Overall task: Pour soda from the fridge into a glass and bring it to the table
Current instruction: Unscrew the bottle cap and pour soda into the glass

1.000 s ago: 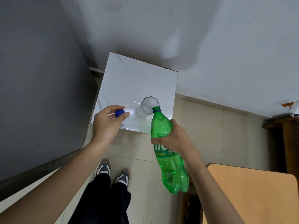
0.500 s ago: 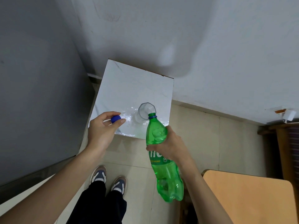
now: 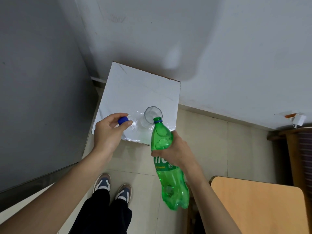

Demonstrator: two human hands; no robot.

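A green soda bottle is gripped around its upper body by my right hand. It is tilted forward, and its uncapped mouth reaches the rim of a clear glass. The glass stands near the front edge of a small white marble-patterned stand. My left hand hovers over the stand's front left part and pinches the blue bottle cap between thumb and fingers. Whether liquid is flowing I cannot tell.
A grey fridge side fills the left. The white wall rises behind the stand. A wooden table corner sits at the lower right. Dark furniture stands at the right edge. My shoes are on the tiled floor.
The view has shifted, so everything sits slightly lower and left in frame. The bottle has tilted a bit further, bringing its mouth to the glass rim. The left hand still holds the cap.
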